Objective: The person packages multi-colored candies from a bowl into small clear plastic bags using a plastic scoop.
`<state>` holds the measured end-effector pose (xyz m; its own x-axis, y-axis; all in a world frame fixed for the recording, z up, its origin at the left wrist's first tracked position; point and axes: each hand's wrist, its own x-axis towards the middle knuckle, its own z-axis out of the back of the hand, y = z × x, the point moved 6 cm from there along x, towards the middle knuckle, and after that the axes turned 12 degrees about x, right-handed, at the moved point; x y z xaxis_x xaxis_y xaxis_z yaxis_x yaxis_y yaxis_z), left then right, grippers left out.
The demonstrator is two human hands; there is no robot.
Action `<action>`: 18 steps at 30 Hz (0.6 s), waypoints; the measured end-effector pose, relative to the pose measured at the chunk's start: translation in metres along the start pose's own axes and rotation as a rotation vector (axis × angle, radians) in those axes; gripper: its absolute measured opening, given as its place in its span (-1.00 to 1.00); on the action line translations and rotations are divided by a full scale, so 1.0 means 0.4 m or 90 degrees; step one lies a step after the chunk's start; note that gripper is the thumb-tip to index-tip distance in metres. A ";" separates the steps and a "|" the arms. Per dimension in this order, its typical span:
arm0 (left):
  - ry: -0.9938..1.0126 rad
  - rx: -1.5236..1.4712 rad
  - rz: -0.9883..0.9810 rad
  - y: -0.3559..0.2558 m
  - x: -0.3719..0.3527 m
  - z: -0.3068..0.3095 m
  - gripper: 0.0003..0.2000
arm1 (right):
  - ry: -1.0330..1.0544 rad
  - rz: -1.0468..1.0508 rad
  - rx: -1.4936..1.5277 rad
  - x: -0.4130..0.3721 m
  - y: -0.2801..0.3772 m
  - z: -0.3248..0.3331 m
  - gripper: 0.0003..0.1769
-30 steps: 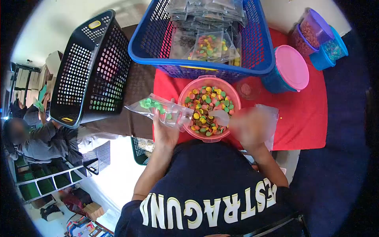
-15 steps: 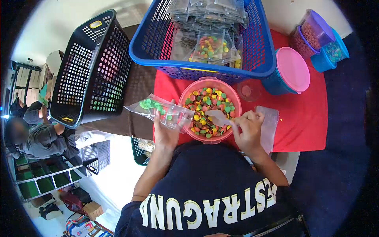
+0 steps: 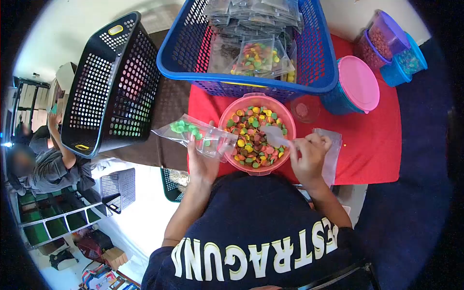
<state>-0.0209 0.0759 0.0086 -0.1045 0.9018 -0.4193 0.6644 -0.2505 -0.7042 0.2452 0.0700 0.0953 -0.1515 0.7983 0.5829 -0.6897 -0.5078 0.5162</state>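
A pink bowl (image 3: 285,108) full of coloured round candies (image 3: 249,135) stands on the red cloth in front of me. My left hand (image 3: 202,162) holds a clear plastic bag (image 3: 193,134) with a few green candies in it, just left of the bowl. My right hand (image 3: 309,157) grips a small translucent scoop (image 3: 273,136) whose head lies over the candies at the bowl's right side.
A blue basket (image 3: 251,79) of filled bags stands behind the bowl, a black basket (image 3: 108,82) to the left. A pink-lidded tub (image 3: 357,83) and small containers (image 3: 391,46) sit at the right. Empty bags (image 3: 333,150) lie beside my right hand. Another person (image 3: 43,164) works at far left.
My right hand came in from a blurred motion, took position at the bowl's edge and lifted the scoop slightly up and right over the candies. The left hand and bag stayed still.
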 end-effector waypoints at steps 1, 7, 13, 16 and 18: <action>-0.001 0.000 -0.001 -0.001 0.002 0.007 -0.32 | -0.025 -0.006 -0.012 0.001 -0.007 0.009 -0.79; 0.032 0.001 0.004 0.004 0.003 0.002 -0.22 | -0.030 0.004 -0.048 0.000 -0.021 0.030 -0.79; 0.031 0.013 -0.012 0.007 0.007 0.011 -0.24 | -0.070 0.005 -0.063 0.008 -0.013 0.043 -0.81; 0.046 0.010 -0.017 0.006 0.008 0.005 -0.29 | -0.041 -0.008 -0.034 -0.001 -0.020 0.019 -0.82; 0.035 0.017 -0.010 0.004 0.004 0.001 -0.27 | -0.027 -0.020 -0.037 -0.001 -0.031 0.002 -0.82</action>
<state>-0.0204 0.0767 0.0067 -0.0730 0.9234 -0.3767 0.6431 -0.2451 -0.7255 0.2543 0.0757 0.0893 -0.0991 0.7984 0.5940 -0.7337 -0.4619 0.4984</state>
